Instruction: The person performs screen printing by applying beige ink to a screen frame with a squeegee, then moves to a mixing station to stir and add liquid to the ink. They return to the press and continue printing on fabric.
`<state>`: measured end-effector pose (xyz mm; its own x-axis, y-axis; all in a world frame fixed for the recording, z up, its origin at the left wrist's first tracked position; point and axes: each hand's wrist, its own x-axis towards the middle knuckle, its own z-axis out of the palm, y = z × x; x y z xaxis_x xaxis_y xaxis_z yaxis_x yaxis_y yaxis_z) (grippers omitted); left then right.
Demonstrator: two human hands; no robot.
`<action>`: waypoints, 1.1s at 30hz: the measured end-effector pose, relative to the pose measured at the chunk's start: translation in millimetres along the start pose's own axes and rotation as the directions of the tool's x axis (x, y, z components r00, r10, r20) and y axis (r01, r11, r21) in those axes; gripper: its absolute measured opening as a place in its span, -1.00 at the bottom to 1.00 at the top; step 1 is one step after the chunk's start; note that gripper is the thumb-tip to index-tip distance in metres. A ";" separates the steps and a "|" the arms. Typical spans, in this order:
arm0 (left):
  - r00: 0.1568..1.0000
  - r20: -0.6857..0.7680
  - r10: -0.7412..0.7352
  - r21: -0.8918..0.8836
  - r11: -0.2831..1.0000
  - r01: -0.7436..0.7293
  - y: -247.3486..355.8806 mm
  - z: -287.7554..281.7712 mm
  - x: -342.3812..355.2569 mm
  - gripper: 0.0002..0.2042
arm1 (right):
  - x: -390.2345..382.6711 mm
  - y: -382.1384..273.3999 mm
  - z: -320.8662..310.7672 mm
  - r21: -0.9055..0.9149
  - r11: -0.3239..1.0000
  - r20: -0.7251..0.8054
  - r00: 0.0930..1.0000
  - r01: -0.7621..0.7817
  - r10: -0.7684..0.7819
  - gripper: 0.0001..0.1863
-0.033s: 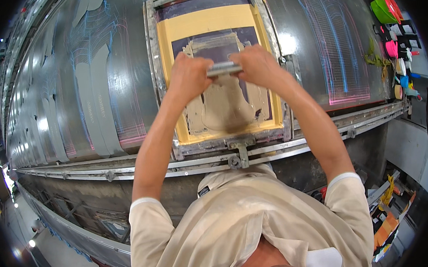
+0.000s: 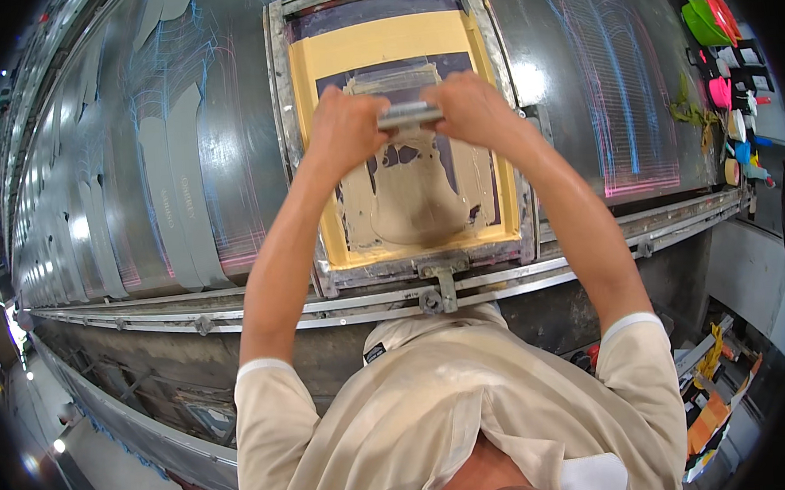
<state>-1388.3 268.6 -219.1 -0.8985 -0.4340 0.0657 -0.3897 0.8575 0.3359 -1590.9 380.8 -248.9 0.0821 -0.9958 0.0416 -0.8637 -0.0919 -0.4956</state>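
Observation:
Both hands hold a pale squeegee [image 2: 408, 114], one at each end, above the middle of a screen-printing frame [image 2: 284, 100]. My left hand [image 2: 347, 128] is closed round its left end. At the other end, my right hand [image 2: 474, 109] has its fingers wrapped round the grip. Thick beige ink [image 2: 418, 199] lies pooled on the mesh on the near side of the squeegee, with smears at its sides. Yellow tape [image 2: 382, 41] borders the dark purple mesh. The squeegee's lower edge is hard to make out.
The frame rests on a long grey printing table with blue and pink lines. Grey cut pieces [image 2: 177, 194] lie to the left. A metal rail [image 2: 536, 279] with a clamp [image 2: 446, 286] runs along the near edge. A green bucket [image 2: 702, 20] and small coloured items stand at the far right.
The squeegee and both hands have shifted slightly away from me. Dark mesh patches now show through the ink just on the near side of the squeegee.

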 end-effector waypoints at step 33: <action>1.000 -0.001 -0.001 -0.042 0.999 0.001 86.0 29.6 -126.5 -0.75 | -128.7 -81.6 32.7 0.085 0.996 0.015 0.999 -0.031 0.029 -0.71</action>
<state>-1314.2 405.4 -226.4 -0.8979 -0.4351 0.0660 -0.3818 0.8447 0.3751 -1514.8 516.6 -242.2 0.0639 -0.9979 0.0144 -0.8205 -0.0607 -0.5684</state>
